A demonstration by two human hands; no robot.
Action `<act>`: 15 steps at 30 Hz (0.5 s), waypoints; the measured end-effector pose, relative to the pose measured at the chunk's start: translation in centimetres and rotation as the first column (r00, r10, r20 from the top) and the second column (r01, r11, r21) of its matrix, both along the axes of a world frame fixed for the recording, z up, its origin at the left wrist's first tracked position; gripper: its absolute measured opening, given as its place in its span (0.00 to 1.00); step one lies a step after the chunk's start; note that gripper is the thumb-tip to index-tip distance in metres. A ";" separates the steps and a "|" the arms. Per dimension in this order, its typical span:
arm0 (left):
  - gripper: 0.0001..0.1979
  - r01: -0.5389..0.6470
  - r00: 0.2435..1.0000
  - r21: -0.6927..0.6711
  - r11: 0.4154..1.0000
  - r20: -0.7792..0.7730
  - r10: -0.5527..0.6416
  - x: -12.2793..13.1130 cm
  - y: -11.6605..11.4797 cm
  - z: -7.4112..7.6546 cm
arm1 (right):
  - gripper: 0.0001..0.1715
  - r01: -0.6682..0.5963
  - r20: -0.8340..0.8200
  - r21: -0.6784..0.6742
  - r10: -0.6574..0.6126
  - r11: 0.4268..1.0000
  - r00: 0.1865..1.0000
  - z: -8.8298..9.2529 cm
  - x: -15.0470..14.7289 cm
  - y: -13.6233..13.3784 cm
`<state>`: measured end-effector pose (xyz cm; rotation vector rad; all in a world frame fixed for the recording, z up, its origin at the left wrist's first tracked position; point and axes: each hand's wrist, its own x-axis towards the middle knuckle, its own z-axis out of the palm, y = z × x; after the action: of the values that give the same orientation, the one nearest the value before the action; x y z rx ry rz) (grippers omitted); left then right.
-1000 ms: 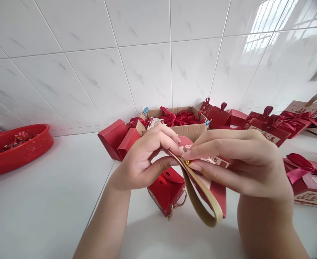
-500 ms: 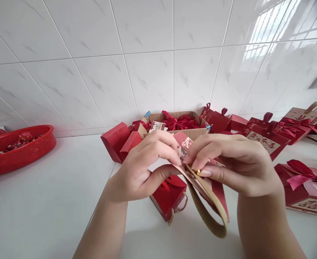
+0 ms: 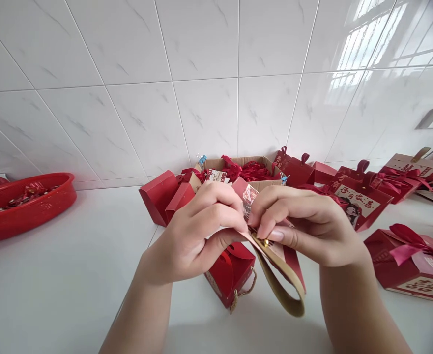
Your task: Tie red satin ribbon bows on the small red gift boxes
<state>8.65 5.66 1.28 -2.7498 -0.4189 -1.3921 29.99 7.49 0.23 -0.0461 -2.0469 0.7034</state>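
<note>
Between my hands is a red paper gift box [image 3: 293,261], partly hidden by my fingers. Its tan strap [image 3: 298,306] hangs down toward me in a loop. My left hand [image 3: 197,233] pinches the pale edge of the box between thumb and fingers. With thumb and fingertips, my right hand [image 3: 308,226] grips the strap end beside a small gold stud [image 3: 266,242]. Whether the stud passes through the strap is hard to make out. Below my hands, a glossy red box [image 3: 231,275] with a twisted rope handle [image 3: 251,287] stands on the white counter [image 3: 72,285].
Far left stands a red plastic basket [image 3: 63,196] with wrapped pieces inside. A cardboard box [image 3: 266,184] of red ribbons is by the tiled wall. Two red boxes [image 3: 157,196] stand left of it. Several decorated gift boxes [image 3: 367,196] and a ribboned box [image 3: 404,265] fill the right.
The held box and both hands have shifted slightly left, and the strap loop sits a little higher. Both hands keep their pinch. The view has tilted slightly.
</note>
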 end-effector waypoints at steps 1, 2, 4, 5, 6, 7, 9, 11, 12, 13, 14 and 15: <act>0.07 0.003 1.000 -0.001 1.000 0.005 -0.003 0.0 0.0 0.0 | 0.08 0.000 -0.002 0.000 0.000 1.000 1.000 0.0 0.0 0.0; 0.07 0.003 1.000 -0.005 1.000 0.011 -0.003 0.0 0.1 0.0 | 0.08 0.004 -0.001 0.000 -0.004 1.000 1.000 0.0 0.1 0.0; 0.06 -0.001 1.000 -0.017 1.000 0.024 0.001 0.1 0.2 -0.1 | 0.07 0.015 -0.001 0.013 -0.015 1.000 1.000 -0.1 0.2 0.2; 0.06 -0.005 1.000 -0.024 1.000 0.030 0.005 0.1 0.3 -0.1 | 0.08 0.021 0.001 0.023 -0.021 1.000 1.000 -0.1 0.3 0.3; 0.06 -0.008 0.999 -0.033 0.999 0.034 0.009 0.2 0.3 -0.2 | 0.08 0.025 0.006 0.031 -0.025 0.999 1.000 -0.1 0.3 0.4; 0.07 -0.008 0.999 -0.044 0.999 0.035 0.010 0.2 0.4 -0.2 | 0.08 0.027 0.011 0.039 -0.028 0.999 1.000 -0.1 0.4 0.6; 0.07 -0.003 0.999 -0.066 0.998 0.039 0.006 0.3 0.4 -0.3 | 0.08 0.032 0.020 0.046 -0.033 0.998 0.999 -0.2 0.4 0.8; 0.08 0.003 0.999 -0.082 0.997 0.044 0.000 0.3 0.5 -0.4 | 0.08 0.039 0.028 0.046 -0.040 0.998 0.999 -0.2 0.3 0.9; 0.08 0.005 0.999 -0.089 0.996 0.045 -0.001 0.3 0.5 -0.5 | 0.08 0.046 0.031 0.048 -0.047 0.998 0.998 -0.3 0.3 1.0; 0.08 0.005 0.999 -0.097 0.995 0.047 -0.001 0.3 0.5 -0.5 | 0.08 0.057 0.030 0.053 -0.058 0.997 0.998 -0.3 0.2 1.0; 0.09 0.005 0.999 -0.108 0.994 0.048 0.000 0.3 0.5 -0.5 | 0.08 0.070 0.028 0.059 -0.072 0.996 0.997 -0.4 0.2 1.0; 0.09 0.006 0.999 -0.121 0.993 0.049 0.000 0.3 0.4 -0.5 | 0.08 0.084 0.023 0.067 -0.085 0.994 0.996 -0.4 0.1 1.0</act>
<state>8.98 6.10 0.74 -2.8161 -0.5186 -1.4859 30.11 8.46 -0.16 -0.1042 -2.0790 0.5856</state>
